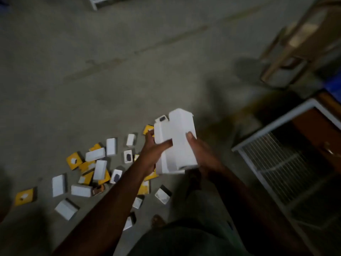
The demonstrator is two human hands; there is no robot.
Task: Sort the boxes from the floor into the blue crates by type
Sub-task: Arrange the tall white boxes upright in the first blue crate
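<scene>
Left hand (153,150) & right hand (201,154) both grip white boxes (177,141); blue crate (335,85) edge far right, contents unseen.

white boxes (175,143) held stacked, others (96,170) floor-scattered

Dim light; grey concrete floor (110,61); white wire-mesh rack (273,157) at right; blurred wooden frame (287,52) upper right
</scene>
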